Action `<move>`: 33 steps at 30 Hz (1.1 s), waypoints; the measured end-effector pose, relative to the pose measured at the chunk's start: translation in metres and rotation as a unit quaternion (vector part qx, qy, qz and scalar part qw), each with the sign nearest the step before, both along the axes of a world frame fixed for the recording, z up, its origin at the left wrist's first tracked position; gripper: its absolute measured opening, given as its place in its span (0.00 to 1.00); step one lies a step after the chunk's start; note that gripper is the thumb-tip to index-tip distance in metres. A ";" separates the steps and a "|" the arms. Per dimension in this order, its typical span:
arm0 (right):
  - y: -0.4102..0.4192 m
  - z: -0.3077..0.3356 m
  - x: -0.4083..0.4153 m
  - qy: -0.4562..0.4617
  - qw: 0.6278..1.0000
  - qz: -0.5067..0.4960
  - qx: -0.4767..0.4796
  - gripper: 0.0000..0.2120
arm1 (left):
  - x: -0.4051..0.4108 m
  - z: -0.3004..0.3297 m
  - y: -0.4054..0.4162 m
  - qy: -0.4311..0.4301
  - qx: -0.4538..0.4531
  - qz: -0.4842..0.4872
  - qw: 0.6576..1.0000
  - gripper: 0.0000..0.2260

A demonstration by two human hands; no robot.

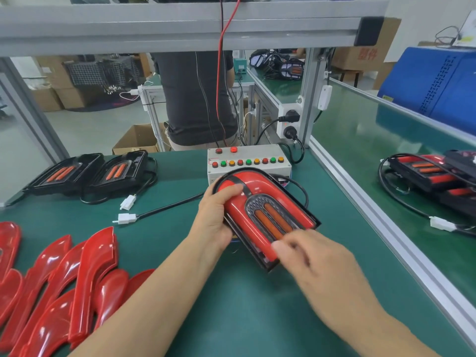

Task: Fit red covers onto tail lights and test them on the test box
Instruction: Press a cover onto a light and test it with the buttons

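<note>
A green bench (244, 318) fills the near scene, with a grey frame rail (180, 27) crossing overhead at the far edge and a second green bench (386, 140) to the right behind an aluminium divider. A blue machine (435, 81) stands far right. Beyond the rail a person in a dark shirt (190, 99) stands facing away. At near left lies a heap of loose red covers (64, 287), overlapping one another. Far left on the bench sit two black tail lights (87, 173) without covers, side by side, their white plugs (127, 210) lying just right of them. More lights (432, 176) lie on the right bench. In the middle, the light (268, 215) being worked on is held tilted above the bench, just in front of the test box (247, 161), with a red cover (247, 194) seated on it. The left hand (219, 215) grips the light's left edge, thumb lying on top of the cover. The right hand (309, 256) is blurred at the light's near end, fingers bent against the cover's tip; whether it pinches or only presses I cannot tell. The box carries a row of red, green and amber buttons, and a red wire (221, 73) drops to it from above.
</note>
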State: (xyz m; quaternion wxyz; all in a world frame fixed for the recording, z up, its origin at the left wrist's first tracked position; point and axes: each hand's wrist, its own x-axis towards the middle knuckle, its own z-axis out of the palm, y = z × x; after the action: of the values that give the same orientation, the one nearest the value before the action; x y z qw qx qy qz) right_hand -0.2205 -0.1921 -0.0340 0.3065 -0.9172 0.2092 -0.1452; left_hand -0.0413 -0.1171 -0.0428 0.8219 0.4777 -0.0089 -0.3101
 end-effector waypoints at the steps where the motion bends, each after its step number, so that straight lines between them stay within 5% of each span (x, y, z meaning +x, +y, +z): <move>1: -0.008 0.001 -0.005 0.001 0.995 -0.037 0.094 0.31 | 0.002 0.002 0.001 0.001 -0.009 0.004 1.000 0.29; 3: -0.019 -0.005 -0.011 0.032 0.949 -0.058 0.309 0.29 | -0.001 0.007 0.001 -0.002 -0.019 -0.001 1.000 0.29; 6: -0.018 -0.014 -0.004 0.011 0.815 0.004 0.579 0.30 | -0.015 0.011 -0.008 -0.009 -0.037 -0.013 0.999 0.29; 13: -0.018 -0.021 0.004 -0.082 0.717 0.002 0.692 0.24 | -0.027 0.015 -0.014 -0.055 -0.028 -0.023 0.998 0.24; 18: -0.017 -0.021 0.003 -0.076 0.746 0.009 0.662 0.19 | -0.027 0.012 -0.009 -0.076 -0.010 -0.037 0.996 0.24; 24: -0.020 -0.021 -0.001 -0.069 0.758 0.008 0.648 0.18 | -0.012 0.011 -0.003 -0.103 0.045 -0.086 0.990 0.05; 33: -0.015 -0.025 0.000 -0.062 0.767 0.001 0.639 0.21 | -0.008 0.004 0.001 -0.135 0.083 -0.097 0.983 0.06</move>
State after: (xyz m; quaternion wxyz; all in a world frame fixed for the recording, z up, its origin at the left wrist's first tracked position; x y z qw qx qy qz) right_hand -0.2202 -0.2067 -0.0589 0.8340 -0.4988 0.2334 -0.0340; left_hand -0.0491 -0.1156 -0.0389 0.7365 0.5789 -0.1403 -0.3205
